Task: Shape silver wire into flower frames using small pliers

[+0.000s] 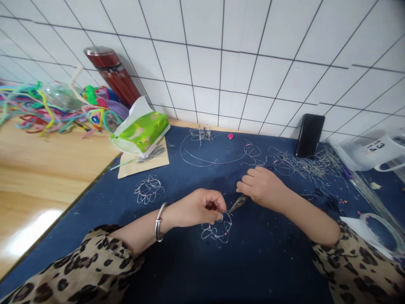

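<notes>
My left hand [202, 207] pinches the upper edge of a beaded wire ring [218, 234], a loop of silvery wire petals with small pink beads. My right hand [261, 188] is closed around a pair of pliers [238, 203], whose handles are mostly hidden in the palm. The jaws point down and left, reaching the wire beside my left fingertips; whether they grip it I cannot tell. A similar wire flower [149, 189] lies on the dark blue mat [253, 266], left of my left hand.
Toward the wall are a wire bundle [204, 134], a pink disc [230, 136], a tangled wire heap [303, 164] and a leaning phone [310, 135]. At left stand a tissue pack [142, 133], red flask [112, 76] and pipe cleaners [47, 109]. A tape roll [384, 232] lies right.
</notes>
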The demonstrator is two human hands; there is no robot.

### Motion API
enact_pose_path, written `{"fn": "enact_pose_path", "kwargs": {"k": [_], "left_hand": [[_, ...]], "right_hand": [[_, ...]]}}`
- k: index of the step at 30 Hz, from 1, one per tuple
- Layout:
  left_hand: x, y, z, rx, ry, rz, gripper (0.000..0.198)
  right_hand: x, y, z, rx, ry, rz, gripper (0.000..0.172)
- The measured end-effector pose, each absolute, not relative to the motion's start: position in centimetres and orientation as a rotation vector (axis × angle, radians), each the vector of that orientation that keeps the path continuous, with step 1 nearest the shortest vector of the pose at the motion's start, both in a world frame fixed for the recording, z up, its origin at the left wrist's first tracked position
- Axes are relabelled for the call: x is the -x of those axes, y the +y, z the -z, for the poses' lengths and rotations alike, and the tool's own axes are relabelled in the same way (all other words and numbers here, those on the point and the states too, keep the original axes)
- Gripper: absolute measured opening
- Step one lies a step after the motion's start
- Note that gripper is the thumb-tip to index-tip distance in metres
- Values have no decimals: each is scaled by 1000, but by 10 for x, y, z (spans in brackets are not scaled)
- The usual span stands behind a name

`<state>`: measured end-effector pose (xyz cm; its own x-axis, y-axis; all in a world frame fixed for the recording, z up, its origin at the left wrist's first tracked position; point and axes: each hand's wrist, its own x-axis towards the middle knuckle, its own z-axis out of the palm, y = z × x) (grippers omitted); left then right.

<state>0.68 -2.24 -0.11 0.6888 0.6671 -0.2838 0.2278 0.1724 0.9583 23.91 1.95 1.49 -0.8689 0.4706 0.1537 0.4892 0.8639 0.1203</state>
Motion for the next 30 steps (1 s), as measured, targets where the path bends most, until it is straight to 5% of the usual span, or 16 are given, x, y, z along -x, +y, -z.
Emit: {"fn": "enact_pose_path", "kwargs": {"k": [30], "left_hand": [[-8,-23,5,-1303,824,-453,32]], "right_hand": [[-244,12,-17,1033,-2880,179,22]]}}
